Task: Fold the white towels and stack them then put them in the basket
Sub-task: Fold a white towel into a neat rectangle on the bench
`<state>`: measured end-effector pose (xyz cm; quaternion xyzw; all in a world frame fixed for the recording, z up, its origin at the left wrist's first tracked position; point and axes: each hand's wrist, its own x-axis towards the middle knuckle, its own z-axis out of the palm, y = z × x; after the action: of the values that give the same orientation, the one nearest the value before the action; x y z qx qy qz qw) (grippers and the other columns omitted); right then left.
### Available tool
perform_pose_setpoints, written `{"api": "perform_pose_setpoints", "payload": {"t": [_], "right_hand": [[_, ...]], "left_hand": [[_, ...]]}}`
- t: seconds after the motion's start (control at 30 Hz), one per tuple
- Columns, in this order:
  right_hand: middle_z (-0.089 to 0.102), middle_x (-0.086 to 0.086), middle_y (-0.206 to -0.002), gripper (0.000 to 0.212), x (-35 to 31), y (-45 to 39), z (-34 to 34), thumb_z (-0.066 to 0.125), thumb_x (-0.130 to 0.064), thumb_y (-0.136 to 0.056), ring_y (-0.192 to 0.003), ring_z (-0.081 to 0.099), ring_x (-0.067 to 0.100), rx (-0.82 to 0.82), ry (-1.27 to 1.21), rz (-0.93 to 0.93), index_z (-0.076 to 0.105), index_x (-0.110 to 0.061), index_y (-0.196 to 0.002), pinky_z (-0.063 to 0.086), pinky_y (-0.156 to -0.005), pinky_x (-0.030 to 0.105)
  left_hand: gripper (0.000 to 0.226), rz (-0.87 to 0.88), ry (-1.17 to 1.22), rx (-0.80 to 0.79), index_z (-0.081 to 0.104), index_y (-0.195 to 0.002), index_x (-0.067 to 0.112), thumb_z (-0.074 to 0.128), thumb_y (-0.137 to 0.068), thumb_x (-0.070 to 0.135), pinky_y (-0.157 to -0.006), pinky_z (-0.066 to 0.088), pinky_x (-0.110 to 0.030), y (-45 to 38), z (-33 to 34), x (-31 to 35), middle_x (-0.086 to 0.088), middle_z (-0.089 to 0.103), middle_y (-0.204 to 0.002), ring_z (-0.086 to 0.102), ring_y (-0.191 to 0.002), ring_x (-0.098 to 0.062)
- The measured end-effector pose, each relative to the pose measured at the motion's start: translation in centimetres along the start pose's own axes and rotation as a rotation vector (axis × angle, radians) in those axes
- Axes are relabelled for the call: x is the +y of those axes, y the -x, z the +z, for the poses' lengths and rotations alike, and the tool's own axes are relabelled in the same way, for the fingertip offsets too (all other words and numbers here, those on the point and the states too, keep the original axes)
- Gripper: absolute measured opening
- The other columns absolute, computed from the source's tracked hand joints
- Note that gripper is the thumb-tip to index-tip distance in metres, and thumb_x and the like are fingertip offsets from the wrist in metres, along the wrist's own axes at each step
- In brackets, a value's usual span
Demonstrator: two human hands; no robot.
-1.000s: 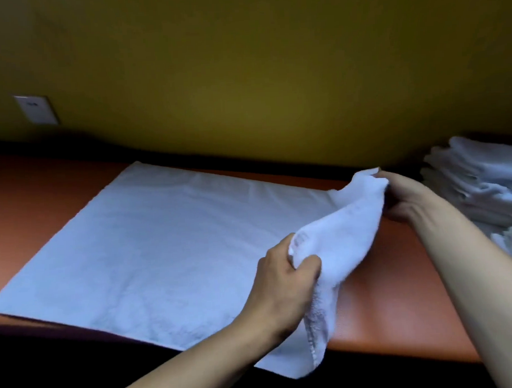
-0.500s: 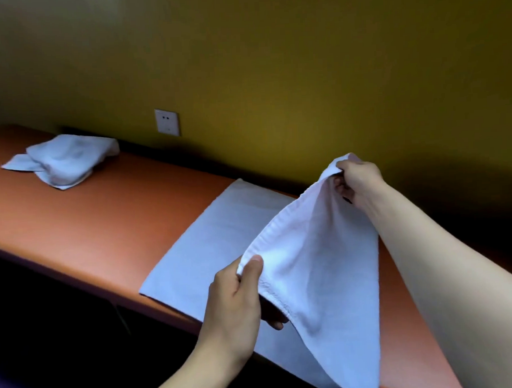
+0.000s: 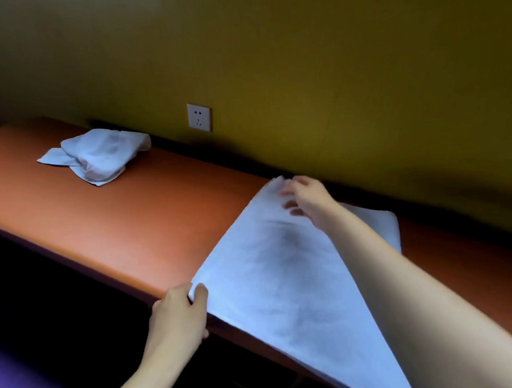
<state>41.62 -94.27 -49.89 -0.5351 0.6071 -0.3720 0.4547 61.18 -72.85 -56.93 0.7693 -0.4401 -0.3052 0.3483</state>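
Note:
A white towel lies folded over itself on the orange table, its near part hanging past the front edge. My left hand pinches the towel's near left corner at the table's front edge. My right hand holds the far corner against the table near the wall, fingers blurred. My right forearm covers part of the towel's right side. A crumpled white towel lies at the far left of the table. No basket is in view.
A white wall socket sits on the yellow wall above the table's back edge. Below the table's front edge it is dark, with a purple surface at the lower left.
Both hands carried the lifted towel half leftward and laid it down over the other half. The view swung left, so the crumpled towel and socket shifted right.

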Motion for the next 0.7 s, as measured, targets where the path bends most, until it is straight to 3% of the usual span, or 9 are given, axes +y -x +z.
{"api": "perform_pose_setpoints", "payload": {"t": [0.13,0.23,0.37,0.43,0.53,0.7], "right_hand": [[0.075,0.002,-0.083,0.032,6.0,7.7,-3.8,0.057,-0.015,-0.097,-0.052,0.058,0.015,-0.005,0.208,-0.052,0.059,-0.014,-0.130,0.046,-0.049,0.026],[0.072,-0.001,-0.072,0.018,9.6,14.4,-8.0,0.060,-0.019,-0.093,-0.050,0.059,0.013,0.098,0.416,-0.044,0.067,-0.031,-0.104,0.052,-0.049,0.029],[0.065,-0.001,-0.060,0.007,12.9,21.8,-11.8,0.062,-0.025,-0.088,-0.061,0.064,0.016,0.244,0.606,0.057,0.061,-0.026,-0.081,0.050,-0.059,0.032],[0.064,-0.002,-0.061,0.019,14.4,24.0,-12.4,0.063,-0.036,-0.087,-0.070,0.064,0.023,0.276,0.673,0.152,0.058,-0.021,-0.076,0.052,-0.066,0.035],[0.067,0.000,-0.069,0.043,16.1,26.6,-11.9,0.052,-0.058,-0.087,-0.076,0.065,0.028,0.270,0.722,0.295,0.060,-0.017,-0.075,0.052,-0.071,0.033],[0.070,0.000,-0.063,0.054,17.8,28.4,-9.7,0.052,-0.069,-0.077,-0.063,0.070,0.021,0.250,0.455,0.274,0.061,-0.016,-0.075,0.058,-0.071,0.036]], "left_hand": [[0.045,0.074,-0.197,0.089,0.049,-0.065,0.014,0.041,-0.098,0.044,-0.068,0.054,-0.042,-0.5,0.5,-2.0,-0.009,0.061,-0.057,0.062,-0.065,-0.035],[0.038,0.137,-0.352,0.157,0.056,-0.079,0.018,0.038,-0.100,0.045,-0.072,0.052,-0.042,-0.6,0.8,-2.1,-0.015,0.067,-0.078,0.062,-0.078,-0.042],[0.026,0.234,-0.421,0.264,0.063,-0.097,0.013,0.051,-0.097,0.037,-0.076,0.048,-0.044,-1.2,0.8,-2.3,-0.013,0.062,-0.100,0.058,-0.095,-0.040],[0.023,0.237,-0.425,0.259,0.056,-0.100,0.013,0.058,-0.093,0.035,-0.075,0.046,-0.047,-1.7,0.8,-2.4,-0.012,0.054,-0.103,0.051,-0.100,-0.039],[0.039,0.201,-0.429,0.229,0.051,-0.112,0.009,0.059,-0.092,0.041,-0.081,0.045,-0.050,-1.8,1.0,-2.1,-0.015,0.051,-0.112,0.047,-0.107,-0.040],[0.058,0.089,-0.427,0.095,0.047,-0.130,0.004,0.062,-0.091,0.044,-0.095,0.042,-0.050,-2.1,1.4,-1.3,-0.020,0.051,-0.129,0.044,-0.121,-0.042]]}}
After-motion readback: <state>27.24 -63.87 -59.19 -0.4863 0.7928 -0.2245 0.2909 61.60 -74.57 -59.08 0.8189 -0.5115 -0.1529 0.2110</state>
